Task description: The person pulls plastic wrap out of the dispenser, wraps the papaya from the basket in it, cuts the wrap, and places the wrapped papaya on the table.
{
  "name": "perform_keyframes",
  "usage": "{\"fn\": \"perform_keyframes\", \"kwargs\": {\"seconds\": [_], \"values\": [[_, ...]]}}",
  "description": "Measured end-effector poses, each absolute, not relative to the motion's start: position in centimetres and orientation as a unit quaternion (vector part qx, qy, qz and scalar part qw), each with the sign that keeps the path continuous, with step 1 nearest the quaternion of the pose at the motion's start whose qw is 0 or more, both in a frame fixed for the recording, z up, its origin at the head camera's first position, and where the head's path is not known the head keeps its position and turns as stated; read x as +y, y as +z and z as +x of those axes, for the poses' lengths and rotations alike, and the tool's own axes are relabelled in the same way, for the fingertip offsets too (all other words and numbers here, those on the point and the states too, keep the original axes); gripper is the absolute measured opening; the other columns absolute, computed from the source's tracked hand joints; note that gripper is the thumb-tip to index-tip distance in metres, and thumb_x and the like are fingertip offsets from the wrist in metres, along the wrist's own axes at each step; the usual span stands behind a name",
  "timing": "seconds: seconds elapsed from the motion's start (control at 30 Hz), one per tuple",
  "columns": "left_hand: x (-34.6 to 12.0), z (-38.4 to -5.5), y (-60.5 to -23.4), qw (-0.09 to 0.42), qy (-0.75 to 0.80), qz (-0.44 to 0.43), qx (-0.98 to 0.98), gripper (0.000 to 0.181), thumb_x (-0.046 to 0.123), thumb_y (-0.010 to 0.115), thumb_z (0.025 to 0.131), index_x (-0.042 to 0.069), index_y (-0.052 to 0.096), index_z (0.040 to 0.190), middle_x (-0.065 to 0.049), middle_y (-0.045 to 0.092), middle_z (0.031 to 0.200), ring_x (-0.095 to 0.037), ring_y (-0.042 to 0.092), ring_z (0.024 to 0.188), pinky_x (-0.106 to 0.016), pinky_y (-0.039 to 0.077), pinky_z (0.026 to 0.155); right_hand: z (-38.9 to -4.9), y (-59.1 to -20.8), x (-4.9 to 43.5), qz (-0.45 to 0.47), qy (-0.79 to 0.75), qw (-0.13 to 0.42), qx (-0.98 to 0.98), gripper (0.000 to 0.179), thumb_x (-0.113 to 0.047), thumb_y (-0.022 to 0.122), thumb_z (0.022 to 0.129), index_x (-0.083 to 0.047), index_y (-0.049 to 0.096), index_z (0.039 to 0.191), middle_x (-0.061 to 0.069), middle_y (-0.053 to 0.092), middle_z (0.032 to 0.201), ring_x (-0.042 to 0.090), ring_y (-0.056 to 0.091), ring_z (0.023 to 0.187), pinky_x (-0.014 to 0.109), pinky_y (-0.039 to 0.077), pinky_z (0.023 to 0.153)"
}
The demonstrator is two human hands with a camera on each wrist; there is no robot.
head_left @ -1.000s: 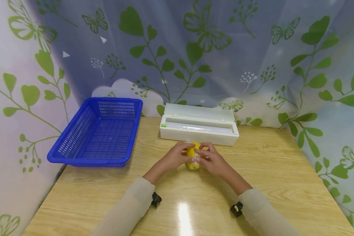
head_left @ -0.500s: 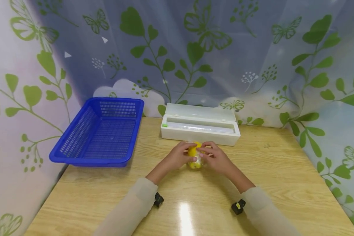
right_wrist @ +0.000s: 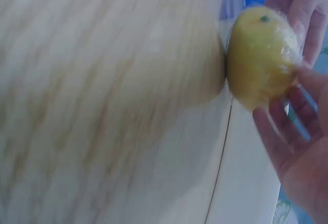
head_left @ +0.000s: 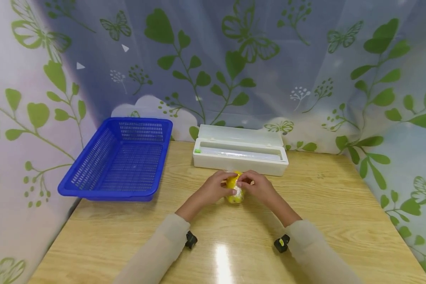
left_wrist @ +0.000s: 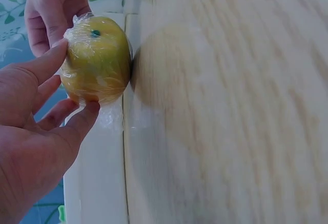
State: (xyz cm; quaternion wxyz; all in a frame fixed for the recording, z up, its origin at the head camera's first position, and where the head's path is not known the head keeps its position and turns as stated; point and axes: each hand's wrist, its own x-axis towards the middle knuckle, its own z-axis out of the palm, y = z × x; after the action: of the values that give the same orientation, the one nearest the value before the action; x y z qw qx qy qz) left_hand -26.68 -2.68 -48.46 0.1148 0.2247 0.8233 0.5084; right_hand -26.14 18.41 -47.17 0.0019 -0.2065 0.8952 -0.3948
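Note:
A yellow lemon with a small green stem end sits on the table, covered in clear plastic wrap that gathers in creases on its upper side. My left hand holds the fruit from the left, thumb on top and fingers curled at its far side. From the right, my right hand pinches at the wrapped surface with thumb and forefinger close together. In the right wrist view the right fingers touch the lemon's lower end. A loose edge of film shows below the fruit in the left wrist view.
Just behind the hands stands a white wrap dispenser box, lid raised, with a film roll and green slider on it. A blue plastic basket stands at the left. Patterned curtains surround the wooden table.
The right thumb and fingers have drawn together into a pinch on the wrapped lemon. The left hand keeps its hold, and the lemon stays nearly in place.

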Motion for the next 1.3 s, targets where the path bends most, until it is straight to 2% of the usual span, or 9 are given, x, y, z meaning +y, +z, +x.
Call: {"fn": "perform_keyframes", "kwargs": {"seconds": [0.17,0.27,0.43,0.6,0.8,0.9,1.07,1.2,1.3], "values": [[-3.0,-26.7,-48.3,0.125,0.511,0.213,0.824,0.061,0.017,0.071,0.095,0.013,0.047,0.151,-0.009,0.048,0.148,-0.026,0.051,0.135,-0.037,0.048,0.108,-26.5,-46.3,17.9,-0.173,-0.341,0.028,0.924,0.047,-0.032,0.068,0.097,-0.009,0.059,0.137,0.013,0.057,0.134,0.034,0.058,0.119,0.049,0.055,0.091],[-3.1,-26.6,-48.2,0.132,0.52,0.207,0.818,0.064,0.016,0.07,0.096,0.013,0.042,0.154,-0.01,0.047,0.152,-0.028,0.049,0.138,-0.039,0.048,0.108,-26.8,-45.8,17.8,-0.162,-0.331,0.057,0.928,0.052,-0.032,0.067,0.097,-0.005,0.056,0.141,0.016,0.052,0.145,0.038,0.052,0.132,0.055,0.05,0.102],[-3.0,-26.7,-48.4,0.126,0.531,0.203,0.813,0.057,0.016,0.069,0.097,0.008,0.048,0.149,-0.012,0.047,0.153,-0.027,0.049,0.138,-0.039,0.047,0.11,-27.3,-45.3,17.9,-0.151,-0.337,0.079,0.926,0.045,-0.029,0.069,0.097,-0.004,0.063,0.133,0.014,0.061,0.135,0.037,0.055,0.129,0.054,0.046,0.107],[-2.8,-26.7,-48.6,0.118,0.533,0.201,0.813,0.054,0.017,0.068,0.098,0.009,0.049,0.148,-0.011,0.049,0.151,-0.025,0.05,0.137,-0.039,0.047,0.11,-27.3,-45.2,18.3,-0.158,-0.339,0.086,0.923,0.047,-0.032,0.068,0.097,-0.004,0.063,0.134,0.015,0.061,0.133,0.037,0.056,0.128,0.054,0.047,0.106],[-2.5,-26.6,-48.5,0.121,0.529,0.204,0.815,0.055,0.017,0.067,0.098,0.008,0.048,0.149,-0.011,0.047,0.152,-0.025,0.048,0.138,-0.039,0.046,0.11,-27.1,-45.4,18.3,-0.151,-0.331,0.07,0.929,0.043,-0.032,0.066,0.099,-0.005,0.064,0.131,0.013,0.063,0.131,0.038,0.058,0.126,0.053,0.05,0.103],[-2.5,-26.6,-48.6,0.122,0.525,0.203,0.817,0.06,0.021,0.071,0.096,0.008,0.047,0.15,-0.011,0.046,0.153,-0.026,0.048,0.139,-0.039,0.047,0.109,-27.1,-45.6,18.0,-0.135,-0.316,0.059,0.937,0.04,-0.033,0.067,0.098,-0.008,0.066,0.128,0.01,0.064,0.13,0.036,0.06,0.125,0.053,0.05,0.102],[-2.4,-26.5,-48.7,0.12,0.517,0.194,0.825,0.07,0.024,0.078,0.09,0.009,0.047,0.15,-0.011,0.043,0.155,-0.027,0.049,0.137,-0.039,0.048,0.108,-27.1,-45.7,17.7,-0.131,-0.299,0.053,0.944,0.04,-0.036,0.067,0.098,-0.01,0.066,0.128,0.008,0.063,0.131,0.033,0.06,0.124,0.056,0.05,0.101],[-2.3,-26.5,-48.6,0.121,0.513,0.19,0.828,0.069,0.02,0.078,0.09,0.01,0.046,0.151,-0.01,0.043,0.155,-0.027,0.049,0.138,-0.038,0.048,0.108,-26.8,-45.9,18.0,-0.151,-0.321,0.057,0.933,0.042,-0.038,0.065,0.099,-0.01,0.066,0.129,0.008,0.063,0.127,0.032,0.06,0.122,0.053,0.05,0.102],[-2.3,-26.5,-48.6,0.12,0.516,0.192,0.826,0.068,0.018,0.077,0.091,0.01,0.046,0.151,-0.011,0.044,0.155,-0.027,0.049,0.138,-0.039,0.047,0.109,-26.6,-45.9,18.6,-0.18,-0.341,0.074,0.92,0.049,-0.036,0.066,0.098,-0.007,0.061,0.137,0.009,0.06,0.126,0.032,0.057,0.122,0.052,0.05,0.103]]}}
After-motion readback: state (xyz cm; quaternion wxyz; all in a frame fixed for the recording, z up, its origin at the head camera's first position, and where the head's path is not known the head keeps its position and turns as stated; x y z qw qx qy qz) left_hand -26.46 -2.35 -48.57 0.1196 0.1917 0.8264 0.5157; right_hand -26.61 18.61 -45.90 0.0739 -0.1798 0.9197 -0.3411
